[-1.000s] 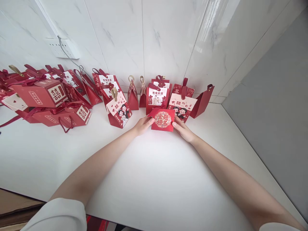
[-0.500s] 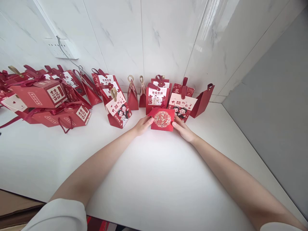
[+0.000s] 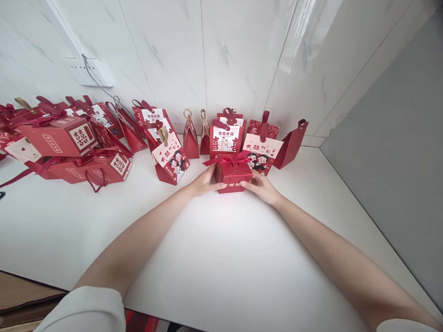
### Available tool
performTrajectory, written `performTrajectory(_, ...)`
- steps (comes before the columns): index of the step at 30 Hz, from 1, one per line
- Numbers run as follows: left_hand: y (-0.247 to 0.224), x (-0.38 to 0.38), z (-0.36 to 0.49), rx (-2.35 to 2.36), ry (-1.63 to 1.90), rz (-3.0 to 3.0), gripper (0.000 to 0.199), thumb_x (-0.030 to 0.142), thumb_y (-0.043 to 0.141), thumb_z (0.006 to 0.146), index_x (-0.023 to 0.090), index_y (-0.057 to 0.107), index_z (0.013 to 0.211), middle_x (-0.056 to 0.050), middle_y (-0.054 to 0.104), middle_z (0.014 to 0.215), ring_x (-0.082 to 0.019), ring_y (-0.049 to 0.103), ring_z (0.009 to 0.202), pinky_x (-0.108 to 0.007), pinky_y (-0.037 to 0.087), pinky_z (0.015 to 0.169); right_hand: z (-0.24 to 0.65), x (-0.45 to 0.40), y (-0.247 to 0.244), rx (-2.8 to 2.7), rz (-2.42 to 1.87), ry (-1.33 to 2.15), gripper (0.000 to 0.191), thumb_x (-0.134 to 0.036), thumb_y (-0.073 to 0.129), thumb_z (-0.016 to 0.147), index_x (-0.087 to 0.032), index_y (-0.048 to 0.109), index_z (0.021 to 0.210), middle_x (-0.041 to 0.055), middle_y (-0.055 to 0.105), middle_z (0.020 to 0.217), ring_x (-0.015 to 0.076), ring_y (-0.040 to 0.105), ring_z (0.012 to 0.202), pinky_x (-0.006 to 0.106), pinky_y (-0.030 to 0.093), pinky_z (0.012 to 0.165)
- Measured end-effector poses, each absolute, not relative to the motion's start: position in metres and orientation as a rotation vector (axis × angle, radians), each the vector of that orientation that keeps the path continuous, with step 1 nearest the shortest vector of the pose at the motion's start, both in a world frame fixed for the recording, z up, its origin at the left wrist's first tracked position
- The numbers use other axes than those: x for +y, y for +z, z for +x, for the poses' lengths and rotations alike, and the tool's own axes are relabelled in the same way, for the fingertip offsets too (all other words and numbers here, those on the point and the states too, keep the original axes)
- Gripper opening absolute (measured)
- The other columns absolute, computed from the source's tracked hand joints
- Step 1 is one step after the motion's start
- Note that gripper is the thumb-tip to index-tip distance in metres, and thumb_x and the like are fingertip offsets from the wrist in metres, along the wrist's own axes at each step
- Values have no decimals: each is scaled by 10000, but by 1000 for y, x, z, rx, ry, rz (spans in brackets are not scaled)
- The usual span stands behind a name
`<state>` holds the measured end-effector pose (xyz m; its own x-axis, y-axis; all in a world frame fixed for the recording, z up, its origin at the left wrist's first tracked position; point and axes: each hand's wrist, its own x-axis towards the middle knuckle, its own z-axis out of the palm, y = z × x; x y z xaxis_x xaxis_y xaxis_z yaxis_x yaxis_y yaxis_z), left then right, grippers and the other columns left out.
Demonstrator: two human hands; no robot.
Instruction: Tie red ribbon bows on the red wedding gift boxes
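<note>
A small red box (image 3: 233,171) with a red ribbon bow on top and pale lettering low on its front is held between my two hands. My left hand (image 3: 206,181) grips its left side, the thumb across the front. On the right side my right hand (image 3: 262,185) holds it the same way. Right behind the box stands a red box with a white label (image 3: 226,138). A pink-and-red box with a cartoon couple (image 3: 262,152) is close behind my right hand.
Red hexagonal boxes (image 3: 57,136) are piled at the left of the white table (image 3: 221,267). Another cartoon-couple box (image 3: 171,161) stands left of centre. A plain red bag (image 3: 292,144) is at the right. Behind are a tiled wall and a socket (image 3: 88,72) with a cable.
The red box has been tilted in my hands: its gold-patterned face has turned out of sight, and the bow on top and lettered front now show. My fingers have shifted slightly on it.
</note>
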<state>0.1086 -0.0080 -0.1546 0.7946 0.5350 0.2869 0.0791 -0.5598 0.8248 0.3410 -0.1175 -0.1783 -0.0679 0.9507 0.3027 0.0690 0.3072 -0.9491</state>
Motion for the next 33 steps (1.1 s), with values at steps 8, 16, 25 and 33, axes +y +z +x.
performTrajectory(8,-160,-21,120,617,731,1812,684,686,478,829,146,540,1245,-153,621,1269,-304,602,1143,-424,460,982,343,-124,-167,-1468,-961,1067,401,-598,689,812,-253,614,1003,47,621,1176,286,568,1125,447,457,998)
performTrajectory(16,-164,-30,126,758,778,1815,635,681,377,880,172,586,1198,-109,651,1231,-280,601,1149,-404,448,1001,348,-120,-169,-1466,-934,1109,344,-566,640,864,-238,606,960,51,638,1092,280,583,1068,456,443,987)
performTrajectory(25,-163,-27,124,753,767,1860,639,676,342,896,181,579,1223,-102,653,1237,-276,591,1169,-399,438,1012,347,-120,-168,-1471,-986,1096,396,-619,639,839,-243,604,958,50,639,1056,280,585,1051,446,455,973)
performTrajectory(33,-161,-28,125,704,798,1803,625,659,392,887,164,580,1218,-116,636,1259,-271,586,1168,-387,441,998,346,-120,-169,-1480,-1013,1074,409,-640,629,834,-241,582,907,49,633,1025,281,581,1034,447,463,956)
